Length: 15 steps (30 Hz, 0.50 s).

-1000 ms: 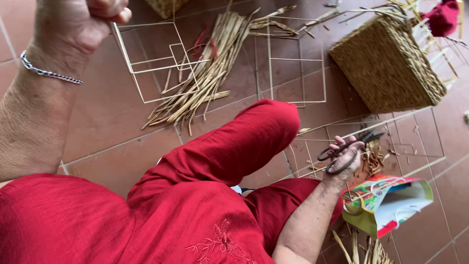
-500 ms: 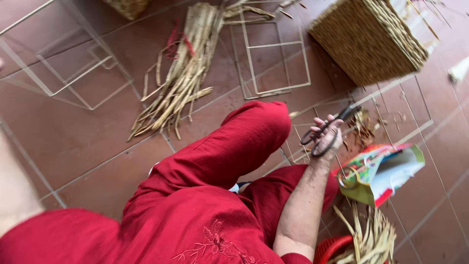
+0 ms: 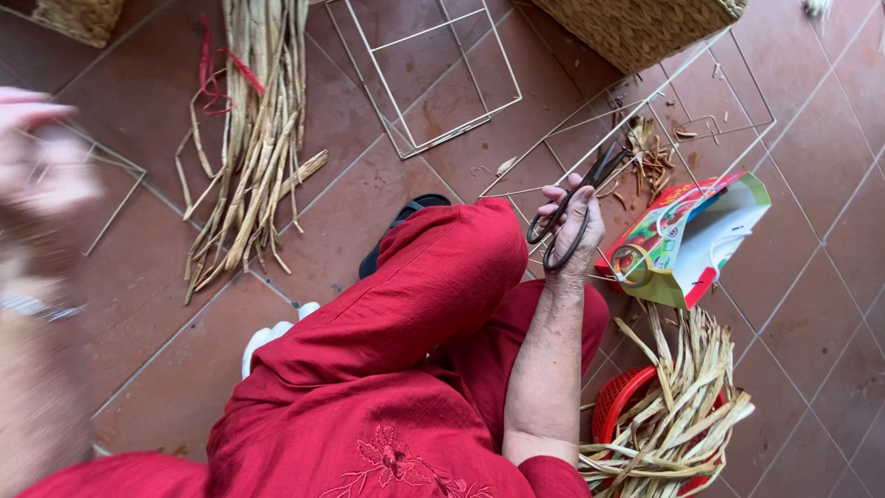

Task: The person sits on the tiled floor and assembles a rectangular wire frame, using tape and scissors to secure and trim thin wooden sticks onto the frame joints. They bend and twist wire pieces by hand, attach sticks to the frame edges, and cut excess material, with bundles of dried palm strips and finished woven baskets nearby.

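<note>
Your right hand (image 3: pixel 573 231) holds black metal scissors (image 3: pixel 570 214), fingers (image 3: pixel 557 195) threaded through the loops and clamped on them. Beyond those fingers lies a white wire frame (image 3: pixel 645 111). Your left hand (image 3: pixel 41 175) is blurred; I cannot tell its finger state.

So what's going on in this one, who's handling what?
A person in red clothes sits on a tiled floor. Their right hand holds a pair of dark scissors, fingers through the loops, above a white wire frame. The left hand is raised at the left edge, blurred, with nothing clearly in it. A bundle of dried reeds lies ahead, and more fill a red basket.
</note>
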Tool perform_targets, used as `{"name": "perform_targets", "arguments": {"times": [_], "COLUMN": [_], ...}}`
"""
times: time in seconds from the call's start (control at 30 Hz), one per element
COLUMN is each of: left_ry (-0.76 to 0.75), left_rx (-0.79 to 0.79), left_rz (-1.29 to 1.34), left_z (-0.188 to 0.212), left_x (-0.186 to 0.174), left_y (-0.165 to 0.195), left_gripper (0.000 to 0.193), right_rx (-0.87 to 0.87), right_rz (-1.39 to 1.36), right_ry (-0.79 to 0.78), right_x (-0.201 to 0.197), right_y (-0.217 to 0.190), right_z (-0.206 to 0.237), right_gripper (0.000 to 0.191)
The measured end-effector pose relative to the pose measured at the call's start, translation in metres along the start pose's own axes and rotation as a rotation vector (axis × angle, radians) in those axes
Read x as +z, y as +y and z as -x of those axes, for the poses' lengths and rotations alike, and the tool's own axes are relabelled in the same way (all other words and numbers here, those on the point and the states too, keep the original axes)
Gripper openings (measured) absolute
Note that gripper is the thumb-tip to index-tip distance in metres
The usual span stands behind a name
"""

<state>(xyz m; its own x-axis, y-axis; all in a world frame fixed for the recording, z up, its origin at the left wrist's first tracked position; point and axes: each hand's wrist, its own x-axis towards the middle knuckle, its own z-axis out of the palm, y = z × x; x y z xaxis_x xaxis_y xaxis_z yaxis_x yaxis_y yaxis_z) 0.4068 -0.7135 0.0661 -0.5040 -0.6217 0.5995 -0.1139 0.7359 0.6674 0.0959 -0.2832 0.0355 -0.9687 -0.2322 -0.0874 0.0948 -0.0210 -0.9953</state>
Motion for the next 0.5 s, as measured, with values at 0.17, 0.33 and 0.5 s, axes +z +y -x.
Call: {"name": "perform_targets", "arguments": {"times": [0.17,0.33,0.5], "left_ry": [-0.460,-0.755,-1.006], "left_rx": [0.141,0.056,-0.226], "left_rz": [0.117,0.073,-0.147], "left_z": [-0.014,-0.018,-0.016], "left_x": [0.178,0.328,0.409], "left_y": [0.041,0.093,0.120], "left_gripper": [0.010,0.035,0.052], "right_rx": [-0.016,-0.039,-0.043], "right_rz": [0.055,0.087,0.167], "right_ry": [0.055,0.104,0.114], "right_x": [-0.017,-0.038,-0.056], "right_y": [0.004,0.004,0.005], "right_z": [-0.009,-0.017,-0.024], "right_gripper": [0.054,0.058,0.061]}}
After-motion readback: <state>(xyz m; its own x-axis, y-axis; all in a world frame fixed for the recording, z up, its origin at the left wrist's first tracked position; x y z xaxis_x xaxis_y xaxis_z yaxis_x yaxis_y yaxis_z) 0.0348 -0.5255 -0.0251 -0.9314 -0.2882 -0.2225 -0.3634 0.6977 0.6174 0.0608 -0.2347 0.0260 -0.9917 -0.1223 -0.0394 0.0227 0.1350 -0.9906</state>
